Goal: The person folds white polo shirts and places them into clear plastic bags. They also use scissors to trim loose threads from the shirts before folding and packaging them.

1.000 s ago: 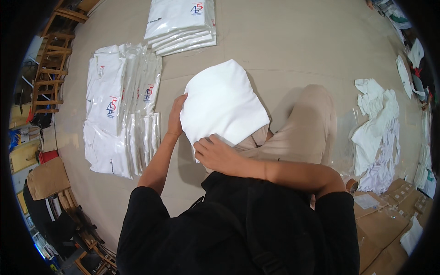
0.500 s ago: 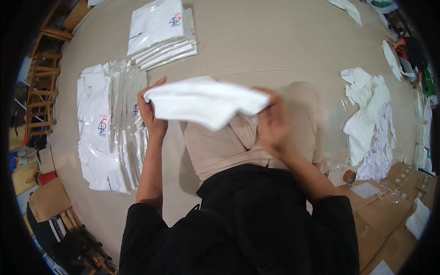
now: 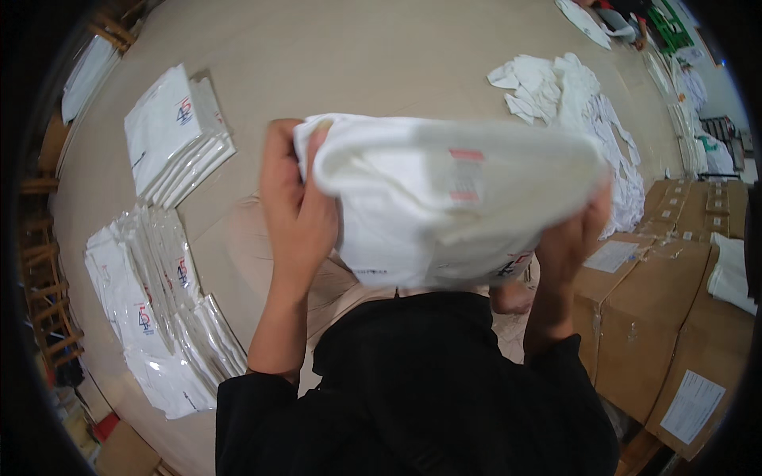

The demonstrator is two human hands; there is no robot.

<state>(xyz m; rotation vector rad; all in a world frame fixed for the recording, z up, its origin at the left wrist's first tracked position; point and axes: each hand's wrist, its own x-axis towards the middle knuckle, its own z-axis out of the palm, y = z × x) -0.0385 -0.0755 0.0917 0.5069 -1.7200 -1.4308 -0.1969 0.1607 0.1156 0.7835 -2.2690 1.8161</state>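
- Left hand (image 3: 295, 208) closed on the left end of a folded white garment (image 3: 444, 198), fingers curled over its top edge, thumb side toward the camera.
- Right hand (image 3: 573, 238) grips the garment's right end; fingers wrapped behind the cloth, only palm and wrist show.
- Garment held up in the air between both hands, close to the camera, blurred; small red label patches on its front, a bit of coloured print at the lower edge.
- Person's black sleeves and torso fill the lower frame below the hands.
- Left of the left hand, on the tan floor (image 3: 357, 55): a neat stack of bagged white shirts (image 3: 176, 135), and lower down a fanned row of bagged shirts (image 3: 155, 309) in clear plastic.
- Beyond the right hand: a loose pile of white garments (image 3: 583, 103) on the floor.
- Right of the right hand: brown cardboard boxes (image 3: 659, 317) with white paper labels, just beside the forearm.
- Wooden chairs (image 3: 44, 285) at far left edge.
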